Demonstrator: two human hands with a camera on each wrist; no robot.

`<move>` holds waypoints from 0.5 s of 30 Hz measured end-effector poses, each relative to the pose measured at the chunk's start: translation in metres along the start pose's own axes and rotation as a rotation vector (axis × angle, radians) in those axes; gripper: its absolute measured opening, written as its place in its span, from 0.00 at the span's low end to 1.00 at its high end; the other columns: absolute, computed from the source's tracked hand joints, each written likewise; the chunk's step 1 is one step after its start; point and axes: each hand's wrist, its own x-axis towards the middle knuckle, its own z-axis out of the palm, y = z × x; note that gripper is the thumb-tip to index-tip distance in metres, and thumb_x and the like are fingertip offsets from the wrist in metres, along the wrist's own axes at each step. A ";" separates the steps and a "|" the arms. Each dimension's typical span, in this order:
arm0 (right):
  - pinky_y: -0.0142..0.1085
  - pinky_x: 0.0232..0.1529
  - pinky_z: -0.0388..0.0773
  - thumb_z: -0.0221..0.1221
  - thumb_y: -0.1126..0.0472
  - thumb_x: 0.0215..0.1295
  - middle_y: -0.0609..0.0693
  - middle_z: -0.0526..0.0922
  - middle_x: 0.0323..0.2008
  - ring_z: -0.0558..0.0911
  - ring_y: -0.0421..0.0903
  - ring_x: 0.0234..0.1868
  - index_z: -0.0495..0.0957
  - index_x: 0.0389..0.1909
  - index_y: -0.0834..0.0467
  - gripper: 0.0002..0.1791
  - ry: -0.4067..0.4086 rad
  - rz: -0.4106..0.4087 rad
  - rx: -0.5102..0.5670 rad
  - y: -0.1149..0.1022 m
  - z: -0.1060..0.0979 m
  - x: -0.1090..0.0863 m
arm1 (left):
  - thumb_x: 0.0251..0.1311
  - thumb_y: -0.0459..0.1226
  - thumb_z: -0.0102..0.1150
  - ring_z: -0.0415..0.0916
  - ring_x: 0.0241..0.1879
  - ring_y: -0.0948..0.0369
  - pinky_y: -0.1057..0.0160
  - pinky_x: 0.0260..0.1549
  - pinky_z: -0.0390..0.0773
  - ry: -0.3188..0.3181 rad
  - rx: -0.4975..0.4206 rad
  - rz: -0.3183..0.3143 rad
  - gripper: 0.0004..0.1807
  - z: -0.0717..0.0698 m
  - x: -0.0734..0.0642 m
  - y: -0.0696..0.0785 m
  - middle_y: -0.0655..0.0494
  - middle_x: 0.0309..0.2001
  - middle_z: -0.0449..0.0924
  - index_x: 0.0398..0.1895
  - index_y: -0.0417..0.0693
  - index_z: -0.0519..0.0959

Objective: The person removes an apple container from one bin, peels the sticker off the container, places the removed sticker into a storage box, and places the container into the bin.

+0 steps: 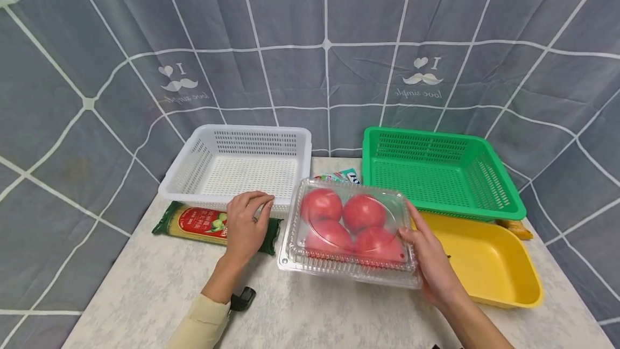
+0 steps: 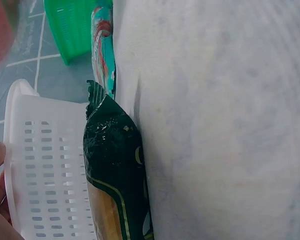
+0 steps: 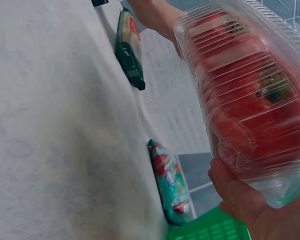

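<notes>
A clear plastic clamshell box (image 1: 356,279) packed with several red tomatoes (image 1: 364,213) is held up over the table. My right hand (image 1: 431,263) grips its right end, thumb on the lid side and fingers beneath. In the right wrist view the box (image 3: 250,95) appears tilted, green stems showing through its ribbed side. My left hand (image 1: 247,225) is off the box, fingers loosely bent at the front rim of the white basket (image 1: 237,195). Below that hand lies a green-ended pack of spaghetti (image 1: 198,222), partly covered by it in the head view.
A green basket (image 1: 443,211) stands at the back right, with a yellow bin (image 1: 489,263) before it. Between the baskets lies a teal packet (image 1: 350,175), partly hidden by the box. An orange-yellow packet (image 1: 515,229) shows beside the bin. Behind hangs a grey checked curtain (image 1: 290,79).
</notes>
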 end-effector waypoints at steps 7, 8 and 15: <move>0.49 0.44 0.78 0.44 0.54 0.75 0.59 0.56 0.69 0.80 0.55 0.50 0.44 0.75 0.34 0.32 -0.066 -0.044 0.052 -0.008 0.006 0.012 | 0.57 0.35 0.65 0.73 0.48 0.51 0.47 0.51 0.62 0.035 -0.055 -0.005 0.06 0.005 -0.002 0.000 0.53 0.42 0.81 0.38 0.46 0.86; 0.48 0.45 0.78 0.44 0.53 0.75 0.58 0.55 0.70 0.79 0.54 0.52 0.44 0.75 0.34 0.33 -0.066 -0.043 0.054 -0.009 0.008 0.015 | 0.57 0.35 0.65 0.73 0.48 0.51 0.47 0.51 0.62 0.037 -0.060 -0.005 0.06 0.006 -0.002 0.000 0.53 0.42 0.81 0.38 0.46 0.86; 0.43 0.49 0.76 0.50 0.48 0.72 0.50 0.56 0.70 0.71 0.52 0.59 0.48 0.74 0.30 0.34 -0.028 -0.028 0.024 -0.019 0.026 0.033 | 0.56 0.38 0.63 0.72 0.47 0.49 0.46 0.47 0.62 0.066 -0.070 0.013 0.09 0.004 -0.002 -0.002 0.50 0.42 0.81 0.37 0.43 0.85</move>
